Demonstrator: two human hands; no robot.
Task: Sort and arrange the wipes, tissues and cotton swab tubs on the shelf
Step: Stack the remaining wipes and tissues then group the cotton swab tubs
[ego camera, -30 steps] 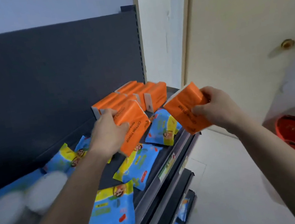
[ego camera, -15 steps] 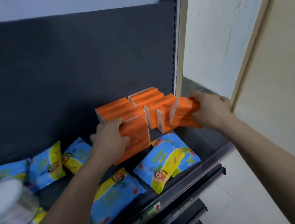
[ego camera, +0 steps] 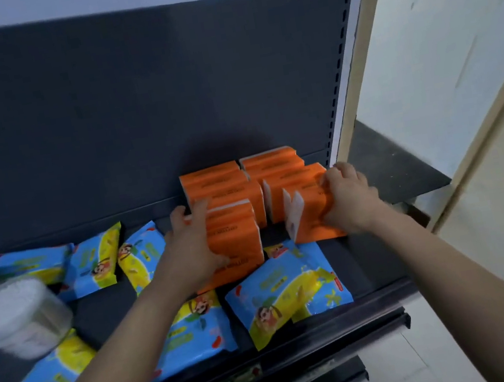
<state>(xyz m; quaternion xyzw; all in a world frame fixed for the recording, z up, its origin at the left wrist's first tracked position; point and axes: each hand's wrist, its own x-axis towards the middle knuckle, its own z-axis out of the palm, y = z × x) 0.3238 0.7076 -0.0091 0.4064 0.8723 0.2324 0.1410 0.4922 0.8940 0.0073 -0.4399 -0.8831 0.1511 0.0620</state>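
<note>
Orange tissue packs (ego camera: 239, 243), one per curled grip: left hand (ego camera: 193, 249), right hand (ego camera: 350, 199)

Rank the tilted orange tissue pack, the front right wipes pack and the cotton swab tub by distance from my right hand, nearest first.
1. Tilted orange tissue pack: gripped in the right hand, at the right end of the row.
2. Front right wipes pack: lying flat, just in front of that pack.
3. Cotton swab tub: far left, blurred.
</note>
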